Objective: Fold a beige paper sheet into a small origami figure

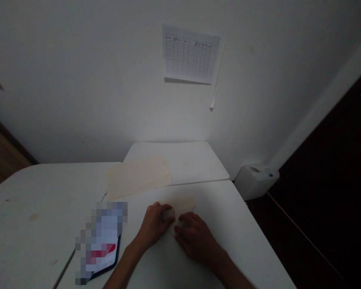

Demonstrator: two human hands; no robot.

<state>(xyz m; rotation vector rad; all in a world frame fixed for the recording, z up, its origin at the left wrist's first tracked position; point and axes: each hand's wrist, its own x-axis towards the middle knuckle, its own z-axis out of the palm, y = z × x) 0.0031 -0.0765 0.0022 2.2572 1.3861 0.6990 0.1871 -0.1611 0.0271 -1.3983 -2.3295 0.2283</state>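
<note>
On the near worktop (pixel 228 228), the left hand (pixel 153 225) curls and the right hand (pixel 195 237) lies with its fingers (pixel 180 228) spread over a folded beige paper (pixel 183 205) (whether either truly pinches it, I can't tell), so uneven pressure could skew the fold or crease it wrongly.

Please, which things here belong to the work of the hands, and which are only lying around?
In use: left hand, right hand, cream sheet under them.

Lying around: larger cream sheet, blurred object, wall chart, white canister.
</note>
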